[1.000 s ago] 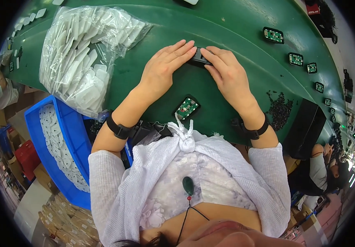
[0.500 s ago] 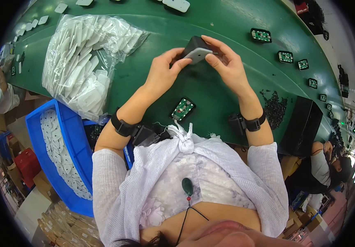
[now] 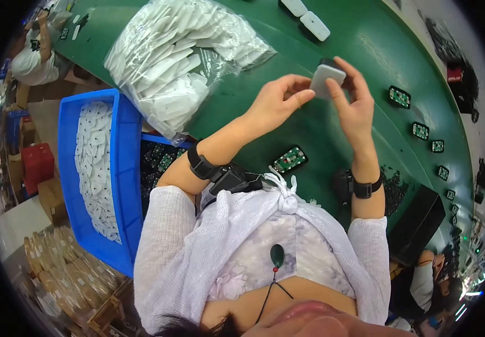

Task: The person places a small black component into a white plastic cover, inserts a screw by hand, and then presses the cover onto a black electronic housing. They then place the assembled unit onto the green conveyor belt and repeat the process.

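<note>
A small black case with a light grey cover (image 3: 328, 81) is held up over the green table in my right hand (image 3: 357, 101). The right thumb presses the cover's face and the fingers reach round behind. My left hand (image 3: 282, 101) is just left of the case, thumb and bent index finger apart with nothing visible between them. Whether those fingertips touch the case's edge is hard to see. Close to my body lies an open black housing with a green circuit board (image 3: 290, 160).
A clear bag of white covers (image 3: 166, 62) lies left on the table (image 3: 242, 95). Beside it stands a blue bin (image 3: 120, 185) of white parts. Several circuit-board housings (image 3: 400, 96) line the right, near small black pieces (image 3: 394, 188) and a black box (image 3: 416, 224). Two finished-looking cases (image 3: 314, 26) lie ahead.
Both hands and the case have shifted right in the picture, and the cover now faces up more. The left hand has loosened from the case. The whole view has turned.
</note>
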`<move>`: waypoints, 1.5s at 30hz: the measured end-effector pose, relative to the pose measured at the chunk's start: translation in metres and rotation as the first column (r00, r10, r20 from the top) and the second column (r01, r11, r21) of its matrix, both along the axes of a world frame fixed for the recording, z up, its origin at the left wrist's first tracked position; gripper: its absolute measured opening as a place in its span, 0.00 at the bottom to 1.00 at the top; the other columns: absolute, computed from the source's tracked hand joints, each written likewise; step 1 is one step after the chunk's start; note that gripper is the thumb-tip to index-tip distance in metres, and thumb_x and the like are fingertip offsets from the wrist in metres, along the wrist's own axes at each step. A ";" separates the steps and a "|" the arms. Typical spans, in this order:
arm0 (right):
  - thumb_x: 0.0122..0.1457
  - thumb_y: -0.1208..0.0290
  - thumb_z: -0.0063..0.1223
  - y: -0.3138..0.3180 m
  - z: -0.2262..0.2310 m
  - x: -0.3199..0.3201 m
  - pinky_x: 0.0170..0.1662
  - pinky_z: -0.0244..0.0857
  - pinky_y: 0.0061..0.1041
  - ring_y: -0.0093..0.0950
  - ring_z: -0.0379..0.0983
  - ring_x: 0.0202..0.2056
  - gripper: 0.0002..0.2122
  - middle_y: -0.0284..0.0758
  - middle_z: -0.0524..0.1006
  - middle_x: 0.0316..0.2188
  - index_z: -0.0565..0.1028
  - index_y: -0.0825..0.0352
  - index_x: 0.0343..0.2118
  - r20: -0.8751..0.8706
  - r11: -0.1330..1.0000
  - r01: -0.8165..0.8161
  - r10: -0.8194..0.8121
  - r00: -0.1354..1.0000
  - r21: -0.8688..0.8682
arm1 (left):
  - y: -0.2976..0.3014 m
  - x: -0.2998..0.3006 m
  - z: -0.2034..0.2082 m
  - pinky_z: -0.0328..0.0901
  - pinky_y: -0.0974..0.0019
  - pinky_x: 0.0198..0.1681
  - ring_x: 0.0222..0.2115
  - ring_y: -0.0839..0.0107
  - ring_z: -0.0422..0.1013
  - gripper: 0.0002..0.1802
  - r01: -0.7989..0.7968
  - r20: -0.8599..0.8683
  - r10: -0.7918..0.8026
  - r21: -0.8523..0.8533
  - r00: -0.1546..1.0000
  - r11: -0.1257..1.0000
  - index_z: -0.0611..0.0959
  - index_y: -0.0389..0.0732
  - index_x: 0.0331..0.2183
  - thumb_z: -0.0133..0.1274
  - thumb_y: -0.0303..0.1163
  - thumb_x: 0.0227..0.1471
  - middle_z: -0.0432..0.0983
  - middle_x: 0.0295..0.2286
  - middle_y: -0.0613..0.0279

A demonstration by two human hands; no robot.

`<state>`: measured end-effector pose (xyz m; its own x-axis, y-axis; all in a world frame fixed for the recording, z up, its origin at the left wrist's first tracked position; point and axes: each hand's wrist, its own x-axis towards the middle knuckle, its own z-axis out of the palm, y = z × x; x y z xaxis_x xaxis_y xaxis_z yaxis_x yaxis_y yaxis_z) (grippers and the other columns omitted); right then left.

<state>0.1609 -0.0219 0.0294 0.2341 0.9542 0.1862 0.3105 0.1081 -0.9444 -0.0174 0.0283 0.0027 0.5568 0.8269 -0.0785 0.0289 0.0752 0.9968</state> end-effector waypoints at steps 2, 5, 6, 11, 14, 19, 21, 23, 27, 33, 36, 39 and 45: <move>0.58 0.72 0.58 0.018 -0.007 0.017 0.49 0.65 0.23 0.24 0.72 0.43 0.21 0.36 0.76 0.43 0.68 0.69 0.53 0.114 0.998 0.051 -0.054 0.992 0.035 | 0.010 -0.013 0.004 0.69 0.69 0.35 0.31 0.70 0.75 0.16 -0.145 -0.002 0.153 0.317 0.988 0.937 0.79 0.36 0.42 0.57 0.33 0.53 0.79 0.33 0.57; 0.57 0.73 0.58 0.039 -0.016 0.056 0.48 0.65 0.24 0.24 0.73 0.41 0.19 0.36 0.77 0.41 0.69 0.69 0.51 0.266 0.990 0.143 -0.135 0.955 -0.011 | 0.037 -0.052 0.012 0.68 0.65 0.33 0.29 0.64 0.73 0.08 -0.304 -0.074 0.467 0.667 0.881 0.680 0.79 0.36 0.36 0.52 0.27 0.54 0.76 0.30 0.55; 0.57 0.73 0.58 0.047 -0.019 0.067 0.48 0.65 0.24 0.24 0.73 0.41 0.19 0.36 0.77 0.41 0.69 0.69 0.51 0.265 0.990 0.141 -0.133 0.955 -0.008 | 0.047 -0.067 0.013 0.67 0.62 0.34 0.29 0.60 0.72 0.07 -0.330 -0.106 0.528 0.672 0.843 0.663 0.79 0.36 0.35 0.52 0.25 0.53 0.75 0.29 0.56; 0.58 0.72 0.54 0.073 -0.031 0.113 0.46 0.65 0.22 0.24 0.73 0.40 0.14 0.34 0.78 0.38 0.74 0.69 0.47 0.275 0.973 0.050 0.015 0.961 -0.226 | 0.075 -0.117 -0.005 0.64 0.58 0.43 0.42 0.60 0.68 0.12 0.087 -0.420 0.746 0.893 0.518 0.442 0.81 0.40 0.36 0.56 0.23 0.44 0.74 0.38 0.62; 0.58 0.68 0.55 0.080 -0.037 0.127 0.48 0.64 0.23 0.24 0.72 0.42 0.17 0.35 0.78 0.40 0.74 0.68 0.49 0.273 0.954 0.041 0.043 0.961 -0.296 | 0.084 -0.109 -0.017 0.63 0.57 0.43 0.43 0.60 0.67 0.16 0.175 -0.443 0.729 0.892 0.522 0.417 0.81 0.43 0.38 0.59 0.24 0.42 0.74 0.39 0.64; 0.59 0.59 0.55 0.080 -0.030 0.133 0.50 0.63 0.24 0.25 0.71 0.47 0.21 0.35 0.76 0.45 0.73 0.67 0.52 0.249 0.910 0.036 0.074 0.966 -0.412 | 0.092 -0.092 -0.022 0.64 0.56 0.43 0.43 0.60 0.68 0.18 0.179 -0.455 0.641 0.876 0.619 0.448 0.82 0.46 0.40 0.59 0.26 0.42 0.74 0.39 0.64; 0.59 0.57 0.55 0.080 -0.025 0.129 0.51 0.63 0.24 0.25 0.71 0.47 0.22 0.35 0.77 0.45 0.73 0.67 0.52 0.224 0.902 0.018 0.088 0.971 -0.431 | 0.094 -0.090 -0.024 0.65 0.56 0.42 0.41 0.60 0.68 0.19 0.262 -0.505 0.680 0.862 0.531 0.435 0.82 0.47 0.41 0.59 0.29 0.41 0.74 0.37 0.64; 0.59 0.57 0.54 0.083 -0.033 0.132 0.50 0.64 0.24 0.25 0.72 0.46 0.22 0.35 0.77 0.45 0.73 0.67 0.52 0.207 0.914 0.034 0.056 0.977 -0.405 | 0.098 -0.087 -0.023 0.65 0.56 0.41 0.40 0.60 0.69 0.18 0.399 -0.560 0.726 0.819 0.399 0.413 0.82 0.49 0.42 0.56 0.30 0.44 0.73 0.35 0.64; 0.58 0.63 0.55 0.081 -0.058 0.144 0.40 0.67 0.27 0.27 0.73 0.36 0.15 0.39 0.78 0.35 0.75 0.70 0.42 0.302 0.979 0.199 -0.180 0.936 -0.033 | 0.108 -0.089 -0.033 0.66 0.55 0.38 0.40 0.59 0.69 0.19 0.536 -0.570 0.785 0.753 0.242 0.382 0.80 0.51 0.45 0.51 0.29 0.48 0.72 0.36 0.62; 0.59 0.70 0.54 -0.017 0.010 0.145 0.35 0.65 0.19 0.19 0.70 0.30 0.10 0.32 0.77 0.29 0.76 0.69 0.41 0.121 0.962 0.177 -0.205 0.971 0.207 | 0.127 -0.092 -0.045 0.68 0.58 0.35 0.38 0.61 0.71 0.14 0.607 -0.565 0.807 0.706 0.172 0.365 0.81 0.50 0.41 0.51 0.32 0.51 0.72 0.35 0.63; 0.59 0.71 0.55 -0.080 0.039 0.145 0.33 0.64 0.17 0.16 0.69 0.29 0.10 0.31 0.77 0.29 0.77 0.66 0.42 0.309 0.873 0.471 -0.416 0.855 -0.129 | 0.125 -0.103 -0.043 0.68 0.57 0.37 0.39 0.58 0.71 0.11 0.552 -0.563 0.793 0.748 0.235 0.368 0.82 0.46 0.39 0.51 0.34 0.53 0.74 0.35 0.61; 0.58 0.69 0.56 -0.137 0.027 0.154 0.40 0.65 0.19 0.19 0.71 0.37 0.11 0.30 0.78 0.38 0.77 0.67 0.42 0.542 0.851 0.517 -0.393 0.742 -0.091 | 0.116 -0.116 -0.034 0.68 0.58 0.37 0.38 0.55 0.72 0.11 0.470 -0.457 0.776 0.850 0.435 0.237 0.82 0.40 0.38 0.51 0.35 0.56 0.77 0.36 0.55; 0.52 0.78 0.58 -0.197 0.002 0.120 0.33 0.63 0.19 0.21 0.69 0.29 0.07 0.31 0.74 0.28 0.77 0.66 0.35 0.642 0.778 0.562 -0.283 0.712 -0.281 | 0.062 -0.090 -0.009 0.66 0.74 0.25 0.25 0.72 0.75 0.16 -0.209 -0.275 0.369 0.474 0.888 0.855 0.76 0.33 0.42 0.46 0.37 0.62 0.77 0.28 0.58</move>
